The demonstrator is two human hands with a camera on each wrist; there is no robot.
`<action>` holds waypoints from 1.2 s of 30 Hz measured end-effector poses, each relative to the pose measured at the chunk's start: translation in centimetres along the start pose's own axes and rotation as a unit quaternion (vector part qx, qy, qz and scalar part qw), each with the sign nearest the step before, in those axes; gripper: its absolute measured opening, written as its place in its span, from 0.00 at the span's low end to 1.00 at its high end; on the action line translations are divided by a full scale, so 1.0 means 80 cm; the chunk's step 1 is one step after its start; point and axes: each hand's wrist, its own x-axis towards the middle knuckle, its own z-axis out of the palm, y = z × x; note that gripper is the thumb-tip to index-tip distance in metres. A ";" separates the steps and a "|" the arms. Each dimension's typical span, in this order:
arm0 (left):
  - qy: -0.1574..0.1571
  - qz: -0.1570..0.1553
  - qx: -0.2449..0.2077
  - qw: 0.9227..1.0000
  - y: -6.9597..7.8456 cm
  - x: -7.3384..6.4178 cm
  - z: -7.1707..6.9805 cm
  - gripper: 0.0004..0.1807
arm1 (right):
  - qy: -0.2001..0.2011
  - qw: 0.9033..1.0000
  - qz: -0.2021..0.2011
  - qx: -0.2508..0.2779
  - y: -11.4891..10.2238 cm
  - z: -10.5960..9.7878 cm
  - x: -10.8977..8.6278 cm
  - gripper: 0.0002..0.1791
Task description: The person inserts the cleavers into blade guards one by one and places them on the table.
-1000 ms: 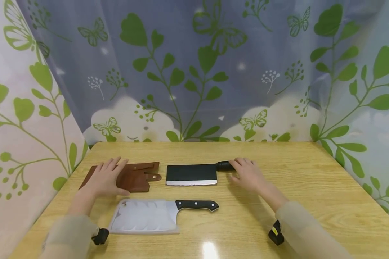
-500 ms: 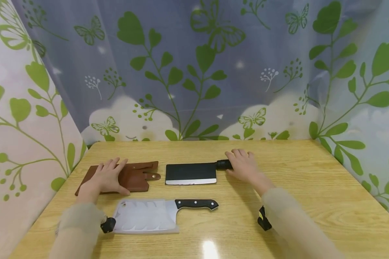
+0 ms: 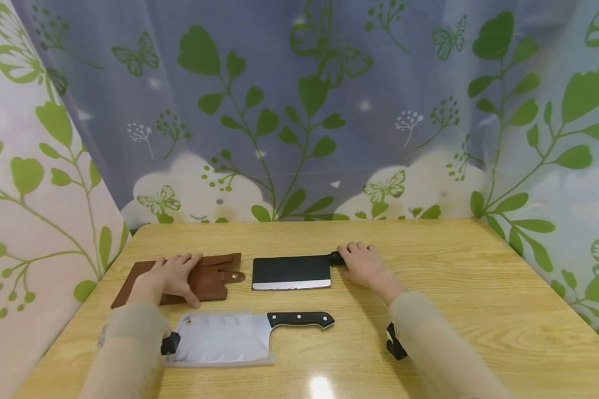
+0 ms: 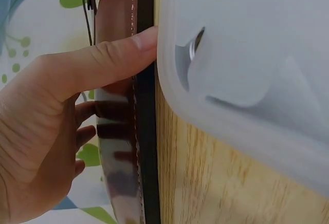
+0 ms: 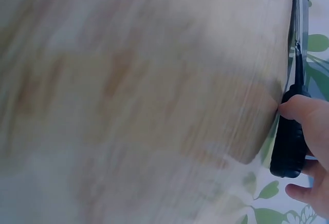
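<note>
The brown leather sheath [image 3: 212,280] lies at the left of the table, with a snap strap on its right side. My left hand [image 3: 169,277] spans it. In the left wrist view the thumb [image 4: 118,62] reaches its near edge and the loosely bent fingers [image 4: 85,131] are at its upper face. Right of it lies a cleaver with a black blade [image 3: 290,271] and a bright cutting edge. My right hand [image 3: 366,269] grips its black handle [image 5: 289,149]. Thumb and fingers lie about the handle in the right wrist view, with much of the hand cut off.
Nearer to me lies a second cleaver, its blade in a whitish translucent cover [image 3: 222,338] and its riveted black handle [image 3: 299,318] pointing right. The wooden table [image 3: 459,277] ends at a leaf-patterned curtain [image 3: 299,111]. Black wrist cameras hang under both sleeves.
My right hand has moved left along the black cleaver's handle and closed round it. The left hand has shifted slightly right and settled lower over the sheath.
</note>
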 end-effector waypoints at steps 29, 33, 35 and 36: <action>0.000 -0.026 0.003 1.000 -0.006 0.003 0.013 0.69 | -0.037 0.998 -0.059 -0.007 0.005 -0.004 0.008 0.21; 0.005 -0.019 0.004 1.000 -0.006 0.002 0.014 0.69 | -0.027 0.995 -0.088 0.033 0.017 -0.007 -0.001 0.20; 0.010 -0.018 0.004 1.000 -0.007 0.000 0.014 0.69 | -0.022 0.994 -0.096 0.054 0.022 -0.007 -0.007 0.19; 0.012 -0.019 0.005 1.000 -0.008 -0.001 0.014 0.69 | -0.019 0.993 -0.099 0.065 0.024 -0.008 -0.009 0.19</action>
